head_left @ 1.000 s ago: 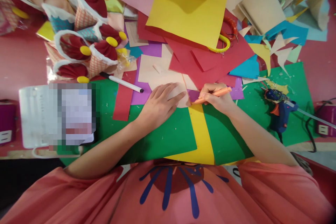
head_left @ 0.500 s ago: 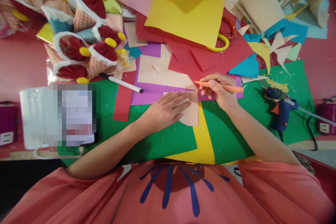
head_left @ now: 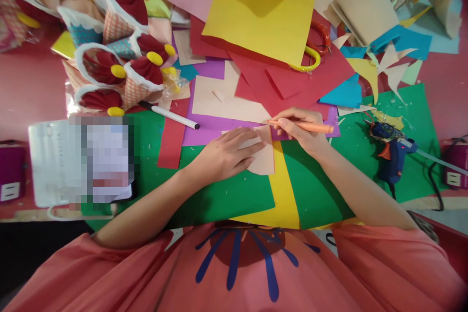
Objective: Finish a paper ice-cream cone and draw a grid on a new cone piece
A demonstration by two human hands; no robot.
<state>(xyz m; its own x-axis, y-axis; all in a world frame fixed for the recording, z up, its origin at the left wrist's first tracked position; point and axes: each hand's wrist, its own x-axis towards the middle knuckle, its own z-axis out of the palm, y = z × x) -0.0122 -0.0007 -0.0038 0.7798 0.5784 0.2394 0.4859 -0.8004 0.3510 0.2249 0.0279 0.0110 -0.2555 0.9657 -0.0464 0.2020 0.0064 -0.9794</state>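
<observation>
Green sheets [head_left: 219, 200] lie on the desk [head_left: 36, 87], one on each side of the yellow strip [head_left: 287, 185]; the cream paper piece [head_left: 263, 158] is at the far end of that strip, mainly to its left. Handling, judged by material: the paper piece is probably very light, flexible and easily creased; lift by the straight right edge, clear of the line. The orange marker [head_left: 314, 126] should be light, rigid and smooth; take hold of the barrel close to the tip.

The left hand [head_left: 232, 153] is open, laid palm down over the paper piece; the right hand [head_left: 302, 129] grips the orange marker, tip near the paper's far right corner; contact of the tip cannot be confirmed. Appearance: the paper piece is plain and matt, with a rounded near edge and a reddish line along its right edge; the orange marker is slender, its barrel a uniform light orange.
</observation>
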